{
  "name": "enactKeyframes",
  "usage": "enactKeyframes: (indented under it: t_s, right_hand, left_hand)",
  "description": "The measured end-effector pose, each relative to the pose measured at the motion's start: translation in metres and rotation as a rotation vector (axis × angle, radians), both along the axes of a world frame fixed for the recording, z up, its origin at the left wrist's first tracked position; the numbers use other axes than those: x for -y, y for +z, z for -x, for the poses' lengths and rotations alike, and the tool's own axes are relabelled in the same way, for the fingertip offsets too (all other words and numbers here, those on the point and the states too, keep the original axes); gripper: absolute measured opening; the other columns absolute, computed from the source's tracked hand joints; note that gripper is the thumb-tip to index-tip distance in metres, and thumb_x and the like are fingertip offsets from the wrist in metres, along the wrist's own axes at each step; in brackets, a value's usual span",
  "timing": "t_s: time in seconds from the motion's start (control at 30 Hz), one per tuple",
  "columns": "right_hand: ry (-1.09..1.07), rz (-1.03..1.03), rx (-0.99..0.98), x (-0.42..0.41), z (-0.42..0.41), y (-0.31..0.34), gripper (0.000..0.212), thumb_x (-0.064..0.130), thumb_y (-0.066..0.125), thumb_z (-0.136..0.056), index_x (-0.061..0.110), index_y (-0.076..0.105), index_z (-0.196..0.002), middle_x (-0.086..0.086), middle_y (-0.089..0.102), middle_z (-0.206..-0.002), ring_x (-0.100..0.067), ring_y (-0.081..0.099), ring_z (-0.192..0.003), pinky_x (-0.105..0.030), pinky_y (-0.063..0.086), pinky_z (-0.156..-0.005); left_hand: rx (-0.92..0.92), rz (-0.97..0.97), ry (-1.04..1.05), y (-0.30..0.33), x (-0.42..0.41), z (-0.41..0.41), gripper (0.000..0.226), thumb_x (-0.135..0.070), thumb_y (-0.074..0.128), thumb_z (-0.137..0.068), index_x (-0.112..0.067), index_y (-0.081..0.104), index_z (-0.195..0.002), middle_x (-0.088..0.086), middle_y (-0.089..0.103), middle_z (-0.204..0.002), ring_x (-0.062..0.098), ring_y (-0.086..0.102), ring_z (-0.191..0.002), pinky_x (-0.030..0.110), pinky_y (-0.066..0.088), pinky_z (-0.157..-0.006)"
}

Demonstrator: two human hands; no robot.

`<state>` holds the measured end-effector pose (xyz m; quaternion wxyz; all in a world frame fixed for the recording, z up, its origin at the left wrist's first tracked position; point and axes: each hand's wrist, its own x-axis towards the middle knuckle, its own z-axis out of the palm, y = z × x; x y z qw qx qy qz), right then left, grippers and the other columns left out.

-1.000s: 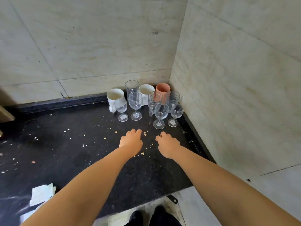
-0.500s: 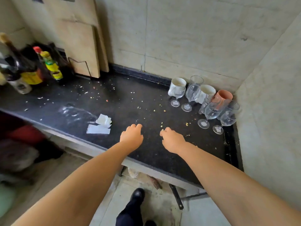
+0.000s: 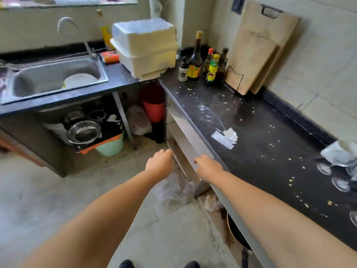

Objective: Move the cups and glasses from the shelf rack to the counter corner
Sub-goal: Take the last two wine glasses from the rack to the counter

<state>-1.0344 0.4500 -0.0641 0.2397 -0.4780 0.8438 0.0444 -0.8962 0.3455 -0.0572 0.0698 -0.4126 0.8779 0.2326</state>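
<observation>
Only the edge of the cup and glass cluster shows at the far right of the black counter (image 3: 251,132): a blurred white mug (image 3: 336,153) and the round feet of stemmed glasses (image 3: 341,184). My left hand (image 3: 159,161) hangs over the floor with loosely curled fingers and holds nothing. My right hand (image 3: 208,167) hovers at the counter's front edge, also loosely curled and holding nothing. Both hands are well left of the glasses.
Crumbs and a folded paper scrap (image 3: 226,137) lie on the counter. Sauce bottles (image 3: 195,60) and wooden cutting boards (image 3: 257,53) stand at its back. A white foam box (image 3: 144,47) sits beside a steel sink (image 3: 54,78). Pots (image 3: 83,130) and buckets sit below.
The view has swung left, away from the corner, so the glasses slid to the right edge. Both hands drew back from over the counter to its front edge and the floor.
</observation>
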Motion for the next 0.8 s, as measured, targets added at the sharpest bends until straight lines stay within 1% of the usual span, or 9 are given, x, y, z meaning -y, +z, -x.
enactKeyframes:
  t_s: [0.07,0.17,0.3,0.33,0.43,0.6,0.73,0.8]
  right_hand:
    - [0.071,0.013,-0.008,0.032,-0.029,-0.001,0.032,0.009,0.035,-0.098,0.011,0.049,-0.127,-0.014,0.047,-0.130,-0.038,0.055,-0.108,-0.046,0.049,-0.091]
    - [0.156,0.028,0.002,0.085,-0.089,-0.006,0.027,0.011,0.035,-0.098,0.010,0.050,-0.121,-0.013,0.047,-0.126,-0.037,0.055,-0.106,-0.043,0.047,-0.086]
    - [0.252,0.022,0.029,0.149,-0.182,-0.010,0.031,0.012,0.034,-0.098,0.011,0.049,-0.125,-0.013,0.047,-0.128,-0.035,0.055,-0.109,-0.043,0.047,-0.090]
    - [0.270,0.018,0.039,0.158,-0.197,-0.012,0.032,0.012,0.034,-0.097,0.010,0.048,-0.126,-0.013,0.046,-0.129,-0.035,0.055,-0.111,-0.043,0.047,-0.090]
    - [0.386,0.027,0.067,0.209,-0.284,-0.014,0.034,0.013,0.035,-0.097,0.010,0.048,-0.128,-0.013,0.046,-0.131,-0.035,0.053,-0.116,-0.043,0.046,-0.092]
    - [0.585,0.083,0.083,0.280,-0.400,-0.005,0.033,0.015,0.035,-0.097,0.011,0.048,-0.127,-0.013,0.048,-0.129,-0.035,0.054,-0.116,-0.041,0.045,-0.091]
    - [0.737,0.112,0.080,0.328,-0.465,0.010,0.033,0.020,0.037,-0.098,0.011,0.049,-0.128,-0.013,0.048,-0.129,-0.035,0.053,-0.118,-0.043,0.046,-0.094]
    - [0.802,0.112,0.077,0.360,-0.496,0.012,0.035,0.022,0.038,-0.098,0.011,0.048,-0.130,-0.013,0.048,-0.129,-0.035,0.053,-0.117,-0.043,0.046,-0.095]
  left_hand:
    - [0.020,0.001,0.066,-0.002,0.020,-0.038,0.043,-0.015,0.041,-0.094,-0.016,0.042,-0.136,0.011,0.049,-0.132,0.032,0.049,-0.121,0.043,0.043,-0.096]
    - [0.045,0.001,0.150,-0.008,0.053,-0.108,0.041,-0.019,0.042,-0.094,-0.012,0.044,-0.134,0.013,0.048,-0.132,0.033,0.047,-0.122,0.044,0.042,-0.097]
    - [0.061,0.006,0.257,-0.013,0.097,-0.210,0.041,-0.021,0.041,-0.094,-0.013,0.044,-0.135,0.012,0.048,-0.132,0.032,0.046,-0.124,0.044,0.042,-0.099]
    - [0.059,0.003,0.274,-0.013,0.104,-0.225,0.042,-0.021,0.041,-0.094,-0.014,0.044,-0.135,0.012,0.048,-0.132,0.032,0.046,-0.124,0.044,0.042,-0.100]
    - [0.034,0.018,0.422,-0.010,0.142,-0.319,0.041,-0.021,0.042,-0.094,-0.016,0.046,-0.134,0.012,0.050,-0.131,0.032,0.049,-0.124,0.043,0.043,-0.102]
    - [0.030,0.047,0.638,0.004,0.191,-0.448,0.038,-0.022,0.044,-0.094,-0.015,0.050,-0.131,0.012,0.053,-0.126,0.032,0.052,-0.120,0.043,0.045,-0.101]
    - [-0.025,0.059,0.820,0.012,0.223,-0.511,0.036,-0.021,0.043,-0.096,-0.015,0.051,-0.131,0.009,0.053,-0.127,0.027,0.055,-0.114,0.039,0.048,-0.096]
    - [-0.033,0.063,0.884,0.010,0.244,-0.538,0.036,-0.023,0.043,-0.096,-0.017,0.051,-0.131,0.008,0.053,-0.126,0.026,0.056,-0.112,0.039,0.050,-0.094]
